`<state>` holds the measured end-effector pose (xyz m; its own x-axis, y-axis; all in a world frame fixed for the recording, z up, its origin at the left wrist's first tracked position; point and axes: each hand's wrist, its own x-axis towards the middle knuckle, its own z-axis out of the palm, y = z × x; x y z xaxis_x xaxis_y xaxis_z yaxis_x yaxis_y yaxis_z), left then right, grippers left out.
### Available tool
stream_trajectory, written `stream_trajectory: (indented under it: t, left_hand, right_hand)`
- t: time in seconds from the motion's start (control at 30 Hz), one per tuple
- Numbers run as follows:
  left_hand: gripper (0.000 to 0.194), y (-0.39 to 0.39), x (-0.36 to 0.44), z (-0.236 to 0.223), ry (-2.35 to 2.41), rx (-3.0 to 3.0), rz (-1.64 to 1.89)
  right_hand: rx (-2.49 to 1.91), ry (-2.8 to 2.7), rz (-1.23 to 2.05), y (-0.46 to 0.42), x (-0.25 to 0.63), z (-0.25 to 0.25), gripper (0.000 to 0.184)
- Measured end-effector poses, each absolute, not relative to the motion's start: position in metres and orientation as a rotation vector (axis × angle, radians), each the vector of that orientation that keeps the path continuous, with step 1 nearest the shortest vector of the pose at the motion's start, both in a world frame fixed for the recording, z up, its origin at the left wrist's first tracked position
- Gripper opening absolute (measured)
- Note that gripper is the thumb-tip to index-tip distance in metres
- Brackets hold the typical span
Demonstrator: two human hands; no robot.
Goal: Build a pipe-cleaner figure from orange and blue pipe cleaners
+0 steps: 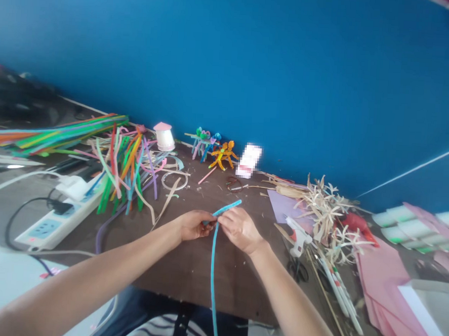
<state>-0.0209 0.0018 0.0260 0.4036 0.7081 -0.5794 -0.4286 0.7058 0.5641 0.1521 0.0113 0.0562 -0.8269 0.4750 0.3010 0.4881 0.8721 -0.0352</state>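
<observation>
My left hand and my right hand meet over the brown table, both pinching a light-blue pipe cleaner. Its upper end sticks out past my fingers toward the wall. Its long lower part hangs down over the table's front edge toward my lap. The fingers of both hands are closed on it at the bend.
A heap of coloured pipe cleaners lies at the left, beside a white power strip with cables. Small pipe-cleaner figures and a white spool stand by the blue wall. A glue gun, straw-coloured stems and pink paper lie at the right.
</observation>
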Motion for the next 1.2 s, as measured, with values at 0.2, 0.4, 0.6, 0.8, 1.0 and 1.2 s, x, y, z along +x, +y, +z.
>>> stream_trajectory:
  t: [0.2,0.4,0.6,0.8,1.0,1.2]
  left_hand:
    - [0.009,0.003,-0.020,0.030,0.968,0.310,0.712]
    - [0.010,0.004,-0.019,0.034,0.986,0.324,0.693]
    - [0.008,0.005,-0.018,0.034,0.973,0.372,0.672]
    - [0.005,0.008,-0.019,0.032,0.920,0.445,0.649]
    - [0.008,0.007,-0.019,0.031,0.937,0.497,0.671]
    - [0.018,0.008,-0.016,0.031,0.997,0.527,0.664]
  right_hand:
    - [-0.758,-2.724,-0.185,0.006,0.153,0.054,0.013]
    - [-0.824,-2.640,-0.266,0.003,0.153,0.050,0.015]
    - [-0.908,-2.526,-0.283,-0.004,0.155,0.038,0.013]
    - [-0.951,-2.491,-0.254,-0.003,0.158,0.035,0.013]
    - [-0.959,-2.465,-0.249,-0.002,0.153,0.032,0.011]
    - [-0.942,-2.469,-0.249,-0.005,0.150,0.033,0.013]
